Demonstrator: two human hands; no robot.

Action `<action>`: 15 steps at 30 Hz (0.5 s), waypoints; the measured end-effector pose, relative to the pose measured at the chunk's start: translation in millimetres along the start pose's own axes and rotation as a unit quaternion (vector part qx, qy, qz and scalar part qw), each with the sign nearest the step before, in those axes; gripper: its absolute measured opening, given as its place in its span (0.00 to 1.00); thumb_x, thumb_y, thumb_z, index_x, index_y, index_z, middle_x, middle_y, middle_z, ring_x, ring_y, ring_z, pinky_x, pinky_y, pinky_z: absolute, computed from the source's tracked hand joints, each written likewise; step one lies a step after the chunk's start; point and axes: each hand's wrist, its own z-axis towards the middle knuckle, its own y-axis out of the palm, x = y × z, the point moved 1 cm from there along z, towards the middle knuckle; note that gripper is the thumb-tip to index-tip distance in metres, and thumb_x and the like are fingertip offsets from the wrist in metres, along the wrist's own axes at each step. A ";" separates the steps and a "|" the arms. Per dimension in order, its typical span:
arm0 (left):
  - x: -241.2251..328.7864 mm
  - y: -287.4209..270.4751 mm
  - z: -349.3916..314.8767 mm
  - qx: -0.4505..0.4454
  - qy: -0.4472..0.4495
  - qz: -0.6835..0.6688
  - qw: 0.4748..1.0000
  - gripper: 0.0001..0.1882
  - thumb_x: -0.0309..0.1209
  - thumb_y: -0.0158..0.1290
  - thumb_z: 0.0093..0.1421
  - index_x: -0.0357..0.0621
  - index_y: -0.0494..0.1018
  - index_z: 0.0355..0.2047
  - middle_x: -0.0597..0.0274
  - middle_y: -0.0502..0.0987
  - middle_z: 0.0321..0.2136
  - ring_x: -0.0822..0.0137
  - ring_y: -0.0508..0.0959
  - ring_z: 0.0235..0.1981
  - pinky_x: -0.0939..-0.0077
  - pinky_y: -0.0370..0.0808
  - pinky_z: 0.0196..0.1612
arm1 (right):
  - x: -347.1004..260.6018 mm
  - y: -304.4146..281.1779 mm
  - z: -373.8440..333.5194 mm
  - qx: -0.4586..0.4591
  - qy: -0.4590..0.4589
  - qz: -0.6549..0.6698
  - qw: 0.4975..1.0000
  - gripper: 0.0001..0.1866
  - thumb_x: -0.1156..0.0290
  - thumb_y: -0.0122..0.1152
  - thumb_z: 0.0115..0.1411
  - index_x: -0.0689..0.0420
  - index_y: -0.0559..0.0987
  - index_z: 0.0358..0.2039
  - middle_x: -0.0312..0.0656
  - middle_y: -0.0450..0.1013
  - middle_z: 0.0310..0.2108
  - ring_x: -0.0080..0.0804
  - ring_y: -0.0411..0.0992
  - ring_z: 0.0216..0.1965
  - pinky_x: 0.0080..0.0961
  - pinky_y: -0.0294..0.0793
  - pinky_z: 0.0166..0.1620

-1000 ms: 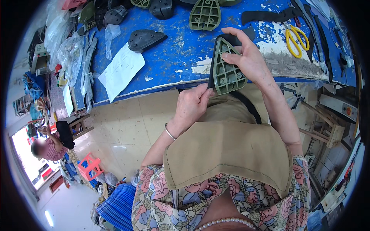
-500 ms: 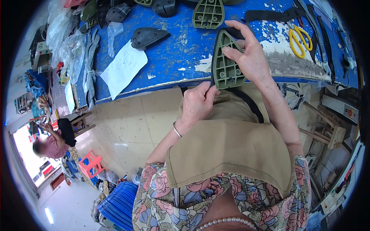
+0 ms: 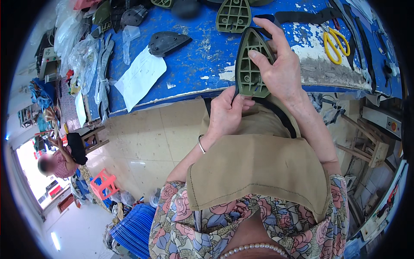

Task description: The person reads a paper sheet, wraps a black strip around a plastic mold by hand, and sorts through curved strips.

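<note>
An olive-green, pointed plastic plate [image 3: 251, 77] with a grid of ribs stands upright at the near edge of the blue table, its tip pointing away. Along its left side and tip runs a black edging strip [image 3: 238, 64]. My right hand [image 3: 284, 75] is closed on the plate from the right, thumb on the ribs and its other fingers behind. At the lower left corner, my left hand [image 3: 226, 113] pinches the black strip. What lies behind the plate is hidden.
On the blue table [image 3: 194, 71] are a similar green plate [image 3: 233, 16], a black pointed shell [image 3: 168, 43], white paper [image 3: 142, 80], yellow-handled scissors [image 3: 335, 45] and a black strap [image 3: 306, 17]. A seated person [image 3: 62, 163] and a red stool [image 3: 104, 184] are at the left.
My left hand has turned and shifted slightly right along the plate's lower corner. The plate has tilted a little, and my right thumb still presses on its ribs.
</note>
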 end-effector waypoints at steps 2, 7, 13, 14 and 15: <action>2.9 3.1 0.0 -0.002 0.008 -0.051 0.999 0.13 0.21 0.38 0.65 0.30 0.68 0.47 0.53 0.78 0.39 0.65 0.80 0.38 0.74 0.77 0.41 | -1.3 0.6 -0.9 0.017 -0.067 -0.013 0.998 0.30 0.80 0.57 0.53 0.49 0.65 0.57 0.43 0.75 0.31 0.29 0.74 0.32 0.24 0.73 0.37; 12.4 9.4 0.8 -0.006 0.058 -0.130 0.990 0.14 0.21 0.40 0.64 0.30 0.66 0.49 0.49 0.76 0.42 0.63 0.78 0.43 0.72 0.75 0.48 | -0.1 -1.6 -3.5 0.065 -0.219 -0.036 0.973 0.29 0.81 0.59 0.53 0.56 0.65 0.56 0.44 0.74 0.38 0.30 0.74 0.36 0.23 0.74 0.39; 16.7 -27.8 11.2 -0.211 0.046 -0.230 0.949 0.21 0.37 0.39 0.68 0.28 0.65 0.51 0.42 0.73 0.47 0.46 0.75 0.47 0.57 0.69 0.55 | 4.0 -11.3 -4.5 0.061 -0.154 0.234 0.958 0.32 0.82 0.60 0.52 0.58 0.62 0.58 0.45 0.71 0.49 0.34 0.74 0.44 0.26 0.75 0.44; 15.1 -30.6 13.3 -0.245 0.059 -0.251 0.935 0.24 0.40 0.37 0.68 0.28 0.64 0.51 0.41 0.73 0.47 0.42 0.75 0.47 0.54 0.68 0.55 | 4.1 -12.5 -4.0 0.062 -0.137 0.247 0.957 0.33 0.82 0.59 0.52 0.57 0.60 0.59 0.46 0.70 0.50 0.32 0.74 0.45 0.25 0.74 0.45; 12.5 -30.5 15.7 -0.244 0.048 -0.253 0.935 0.26 0.42 0.37 0.68 0.27 0.65 0.51 0.41 0.73 0.47 0.41 0.74 0.47 0.52 0.67 0.56 | 4.0 -13.6 -1.9 0.049 -0.145 0.219 0.964 0.36 0.81 0.58 0.55 0.56 0.53 0.62 0.48 0.70 0.48 0.31 0.72 0.45 0.25 0.73 0.46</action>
